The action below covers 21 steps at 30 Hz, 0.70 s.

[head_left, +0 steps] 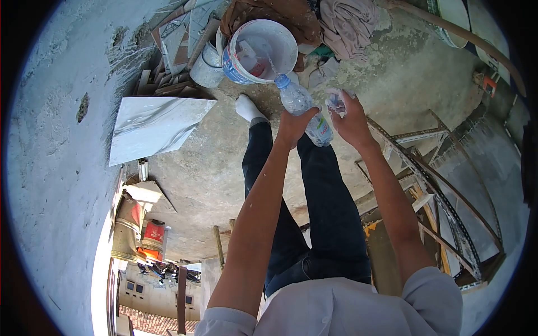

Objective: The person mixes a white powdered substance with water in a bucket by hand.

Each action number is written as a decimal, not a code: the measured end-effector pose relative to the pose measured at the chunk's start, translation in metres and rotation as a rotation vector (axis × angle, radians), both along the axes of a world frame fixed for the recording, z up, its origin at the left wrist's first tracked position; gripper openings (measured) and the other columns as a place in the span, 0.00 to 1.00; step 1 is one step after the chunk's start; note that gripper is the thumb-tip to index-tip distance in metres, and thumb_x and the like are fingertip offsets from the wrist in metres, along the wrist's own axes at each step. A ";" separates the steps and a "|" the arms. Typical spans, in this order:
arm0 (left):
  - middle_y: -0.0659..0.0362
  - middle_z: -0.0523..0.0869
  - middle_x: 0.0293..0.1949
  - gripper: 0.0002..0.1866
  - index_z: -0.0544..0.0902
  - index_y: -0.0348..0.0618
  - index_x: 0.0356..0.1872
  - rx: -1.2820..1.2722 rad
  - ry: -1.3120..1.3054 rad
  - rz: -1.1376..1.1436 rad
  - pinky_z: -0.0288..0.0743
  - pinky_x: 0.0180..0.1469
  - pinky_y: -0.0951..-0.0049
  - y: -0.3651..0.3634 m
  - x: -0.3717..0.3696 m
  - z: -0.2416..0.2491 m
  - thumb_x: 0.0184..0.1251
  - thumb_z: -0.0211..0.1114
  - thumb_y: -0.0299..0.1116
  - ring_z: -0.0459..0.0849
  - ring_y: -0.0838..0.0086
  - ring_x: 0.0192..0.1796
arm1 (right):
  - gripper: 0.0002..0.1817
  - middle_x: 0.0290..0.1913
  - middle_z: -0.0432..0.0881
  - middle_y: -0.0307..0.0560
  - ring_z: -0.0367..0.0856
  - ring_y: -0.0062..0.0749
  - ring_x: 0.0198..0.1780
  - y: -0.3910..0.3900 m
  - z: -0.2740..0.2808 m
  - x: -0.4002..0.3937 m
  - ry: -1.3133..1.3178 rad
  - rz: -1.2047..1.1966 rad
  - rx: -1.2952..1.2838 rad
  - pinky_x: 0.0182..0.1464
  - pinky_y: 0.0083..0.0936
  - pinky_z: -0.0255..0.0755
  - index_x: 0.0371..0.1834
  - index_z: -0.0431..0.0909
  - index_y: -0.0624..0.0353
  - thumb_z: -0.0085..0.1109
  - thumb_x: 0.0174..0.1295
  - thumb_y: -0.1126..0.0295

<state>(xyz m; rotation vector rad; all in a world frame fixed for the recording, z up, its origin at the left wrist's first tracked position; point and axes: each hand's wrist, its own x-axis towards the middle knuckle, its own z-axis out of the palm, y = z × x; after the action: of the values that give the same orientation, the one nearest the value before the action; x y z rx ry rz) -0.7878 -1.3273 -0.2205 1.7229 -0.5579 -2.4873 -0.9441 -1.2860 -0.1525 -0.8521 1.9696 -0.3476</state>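
My left hand is wrapped around a clear plastic bottle with a blue cap and a printed label. The bottle slants, its capped end towards the white bucket, and a thin streak like water runs from the cap over the bucket's opening. Inside the bucket are a whitish lump and something red. Just right of the bottle, my right hand is closed, fingers curled round a small whitish, see-through piece; I cannot tell what it is.
A smaller grey pail stands beside the bucket, near broken tiles and a marbled slab. Cloths lie behind. At right is a metal frame; at lower left, a red container. My white-socked foot is on the concrete floor.
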 end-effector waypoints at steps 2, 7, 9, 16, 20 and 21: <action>0.54 0.84 0.43 0.21 0.78 0.34 0.47 -0.040 -0.023 -0.030 0.77 0.48 0.66 0.001 0.000 -0.003 0.53 0.72 0.33 0.83 0.68 0.45 | 0.23 0.46 0.75 0.62 0.77 0.51 0.48 -0.005 0.002 0.000 0.012 -0.022 0.015 0.52 0.40 0.71 0.57 0.72 0.63 0.61 0.55 0.75; 0.50 0.85 0.45 0.28 0.78 0.35 0.50 -0.281 -0.113 -0.248 0.76 0.50 0.64 0.000 0.007 -0.010 0.47 0.75 0.37 0.84 0.62 0.48 | 0.21 0.42 0.80 0.58 0.80 0.49 0.47 -0.031 0.017 -0.003 -0.108 -0.093 -0.199 0.51 0.39 0.72 0.54 0.76 0.62 0.63 0.55 0.75; 0.49 0.85 0.46 0.31 0.78 0.36 0.52 -0.406 -0.166 -0.385 0.76 0.52 0.63 -0.002 0.009 -0.014 0.44 0.77 0.38 0.84 0.59 0.50 | 0.21 0.42 0.81 0.58 0.80 0.50 0.47 -0.041 0.025 -0.005 -0.099 -0.039 -0.256 0.51 0.39 0.73 0.53 0.77 0.62 0.64 0.54 0.76; 0.50 0.85 0.48 0.36 0.77 0.43 0.56 -0.595 -0.174 -0.570 0.76 0.55 0.61 -0.019 0.015 0.007 0.40 0.78 0.37 0.83 0.57 0.52 | 0.20 0.46 0.82 0.59 0.81 0.53 0.48 -0.052 0.037 -0.014 -0.047 0.311 -0.236 0.52 0.40 0.75 0.50 0.79 0.63 0.64 0.51 0.79; 0.51 0.85 0.48 0.31 0.78 0.43 0.53 -0.711 -0.174 -0.647 0.76 0.54 0.62 -0.020 0.022 0.005 0.43 0.78 0.36 0.83 0.58 0.52 | 0.17 0.43 0.83 0.59 0.82 0.52 0.46 -0.049 0.037 -0.013 -0.031 0.420 -0.227 0.51 0.40 0.76 0.48 0.80 0.64 0.62 0.52 0.79; 0.51 0.85 0.47 0.31 0.78 0.43 0.53 -0.724 -0.160 -0.653 0.76 0.54 0.62 -0.020 0.025 0.004 0.44 0.78 0.36 0.83 0.57 0.52 | 0.16 0.43 0.83 0.58 0.82 0.52 0.45 -0.049 0.039 -0.012 -0.041 0.434 -0.212 0.50 0.40 0.76 0.47 0.80 0.64 0.62 0.52 0.79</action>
<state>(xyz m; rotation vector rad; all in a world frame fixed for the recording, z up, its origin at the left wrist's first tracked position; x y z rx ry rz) -0.7629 -1.3477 -0.2163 1.5730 -1.9991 -1.9902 -0.9560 -1.3350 -0.1138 -1.3650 1.6715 -0.3160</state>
